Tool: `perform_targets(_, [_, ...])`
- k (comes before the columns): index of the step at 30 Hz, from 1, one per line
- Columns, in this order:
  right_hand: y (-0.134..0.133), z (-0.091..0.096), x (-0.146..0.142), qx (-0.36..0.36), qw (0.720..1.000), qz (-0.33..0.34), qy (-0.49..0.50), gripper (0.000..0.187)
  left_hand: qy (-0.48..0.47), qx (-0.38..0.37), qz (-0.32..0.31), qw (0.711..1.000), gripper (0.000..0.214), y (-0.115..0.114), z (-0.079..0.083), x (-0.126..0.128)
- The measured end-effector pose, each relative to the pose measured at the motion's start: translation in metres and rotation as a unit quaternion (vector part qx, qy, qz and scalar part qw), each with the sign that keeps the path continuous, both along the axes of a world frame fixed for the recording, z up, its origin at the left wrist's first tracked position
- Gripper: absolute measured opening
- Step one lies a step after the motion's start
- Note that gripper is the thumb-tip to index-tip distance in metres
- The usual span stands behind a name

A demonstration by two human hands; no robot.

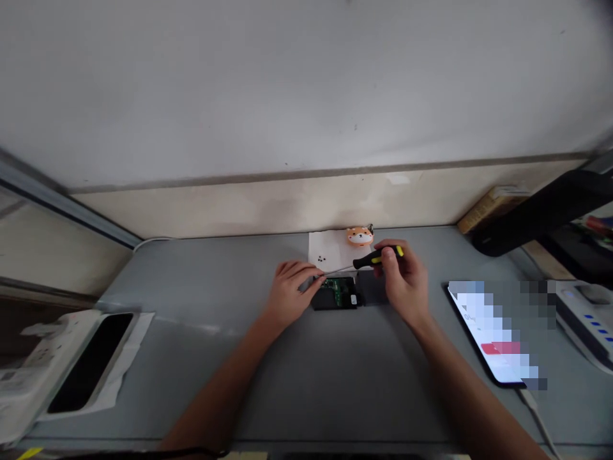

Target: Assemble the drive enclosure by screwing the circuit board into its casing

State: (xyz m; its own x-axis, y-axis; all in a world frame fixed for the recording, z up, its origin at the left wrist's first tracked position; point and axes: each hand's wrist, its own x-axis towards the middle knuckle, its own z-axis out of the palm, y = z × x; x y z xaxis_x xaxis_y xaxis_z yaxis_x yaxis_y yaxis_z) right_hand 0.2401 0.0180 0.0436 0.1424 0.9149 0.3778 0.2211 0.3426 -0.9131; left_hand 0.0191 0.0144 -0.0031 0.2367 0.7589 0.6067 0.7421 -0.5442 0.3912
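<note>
My right hand (405,281) is wrapped round the black and yellow handle of a screwdriver (366,260). Its thin shaft points left, nearly level, towards the fingertips of my left hand (294,291). Those fingertips are pinched together at the screwdriver's tip; anything small between them is too tiny to make out. Just below the tip lies an opened black device with a green circuit board (338,292). A dark flat panel (372,289) adjoins it on the right, partly behind my right hand. Several small dark screws (321,259) rest on a white paper (330,244) behind the device.
An orange dog-faced case (359,236) sits on the paper. At right are a lit phone (488,338) with a cable, a power strip (587,322) and a black cylinder (541,214). Another dark phone (90,363) lies at left. A wall (287,211) closes off the back.
</note>
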Motion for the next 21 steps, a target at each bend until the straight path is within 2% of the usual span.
perform_targets(3, [0.0, -0.001, 0.0, 0.002, 1.0, 0.008, 0.0, 0.038, -0.006, -0.002, -0.011, 1.0, 0.019, 0.0, -0.001, -0.001])
perform_targets(7, [0.001, -0.003, 0.001, 0.003, 1.0, 0.009, -0.009, 0.038, 0.014, -0.069, -0.023, 0.997, 0.012, 0.0, 0.005, -0.006])
perform_targets(12, [0.005, -0.008, 0.0, 0.007, 0.999, 0.011, -0.053, 0.035, 0.041, -0.093, -0.017, 0.995, 0.02, 0.0, 0.015, -0.018])
perform_targets(21, [0.004, -0.011, -0.004, 0.023, 0.995, 0.034, -0.092, 0.026, 0.141, -0.107, -0.048, 0.983, 0.025, 0.001, 0.007, -0.014])
